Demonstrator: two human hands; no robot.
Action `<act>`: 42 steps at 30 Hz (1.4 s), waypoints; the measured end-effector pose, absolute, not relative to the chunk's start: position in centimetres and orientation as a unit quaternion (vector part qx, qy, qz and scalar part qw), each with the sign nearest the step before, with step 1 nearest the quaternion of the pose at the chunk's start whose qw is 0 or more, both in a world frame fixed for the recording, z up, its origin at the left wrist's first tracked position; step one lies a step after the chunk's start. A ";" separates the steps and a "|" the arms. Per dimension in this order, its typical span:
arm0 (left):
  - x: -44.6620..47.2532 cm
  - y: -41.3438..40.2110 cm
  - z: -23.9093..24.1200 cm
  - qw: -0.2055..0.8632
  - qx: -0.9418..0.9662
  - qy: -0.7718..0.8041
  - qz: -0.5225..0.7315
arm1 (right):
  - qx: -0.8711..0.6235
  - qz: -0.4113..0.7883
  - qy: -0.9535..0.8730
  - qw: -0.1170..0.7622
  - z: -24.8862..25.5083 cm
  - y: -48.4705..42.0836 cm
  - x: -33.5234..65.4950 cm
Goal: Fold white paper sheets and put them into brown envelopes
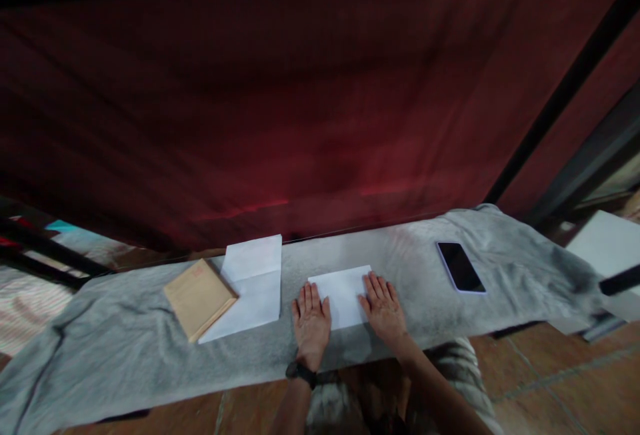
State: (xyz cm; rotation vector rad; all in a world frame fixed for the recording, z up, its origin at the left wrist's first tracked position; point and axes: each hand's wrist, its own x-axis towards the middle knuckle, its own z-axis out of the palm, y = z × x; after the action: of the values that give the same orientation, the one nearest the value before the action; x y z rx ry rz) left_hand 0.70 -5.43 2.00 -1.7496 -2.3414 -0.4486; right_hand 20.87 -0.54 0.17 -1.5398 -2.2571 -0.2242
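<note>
A white sheet of paper (343,296), seemingly folded, lies flat on the grey cloth in front of me. My left hand (311,321) rests palm down over its left edge, fingers stretched out and pointing away from me. On the right edge lies my right hand (384,308), also flat with the fingers spread. Neither hand grips anything. To the left, a larger creased white sheet (255,285) lies with its lower left part under a stack of brown envelopes (197,298).
The grey cloth (145,348) covers a long narrow surface. A phone (461,267) in a light purple case lies on its right part. A dark red curtain (300,121) hangs behind, with a black post (565,95) at right. Tiled floor (545,368) shows below.
</note>
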 end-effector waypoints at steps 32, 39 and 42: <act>-0.7 -7.1 2.2 0.039 -0.536 -0.792 -0.290 | -0.546 -0.032 -0.803 0.235 -0.5 -0.4 20.7; -1.5 -5.8 3.8 -0.221 -0.412 -0.777 -0.422 | -0.542 -0.034 -0.803 0.246 -0.9 -0.4 20.8; -1.9 -5.4 4.3 -0.244 -0.407 -0.762 -0.441 | -0.540 -0.044 -0.804 0.244 -0.8 -0.4 20.8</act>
State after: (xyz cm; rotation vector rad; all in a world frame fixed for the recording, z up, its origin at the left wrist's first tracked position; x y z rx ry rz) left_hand -1.85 -5.43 4.25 -1.5247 -2.8550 -1.6542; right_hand 20.80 -0.43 -0.83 -1.4761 -2.1969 -0.1197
